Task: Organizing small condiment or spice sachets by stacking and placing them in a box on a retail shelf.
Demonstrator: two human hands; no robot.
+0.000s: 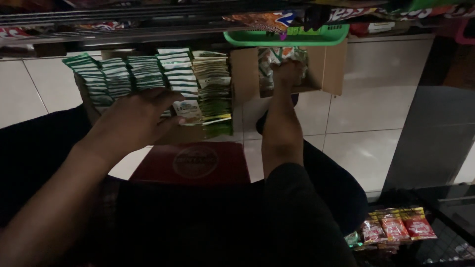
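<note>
Your left hand (133, 118) lies flat, grip open, on the sachet rows (148, 79) in the near-left cardboard box (245, 74): approx 5 rows, 4 green-white, 1 yellow-green at right. Your right hand (287, 74) reaches into the 2nd box (329, 66), far right, among snack packets (272, 57); can't tell its grip. 1 red box (198, 163) near you, 1 green basket (287, 35) above. 3 red packets (396, 227) near right.

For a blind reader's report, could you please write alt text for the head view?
The left hand rests on rows of green-and-white sachets in a tray, while the right hand reaches into a cardboard box of packets, above a tiled floor.
</note>
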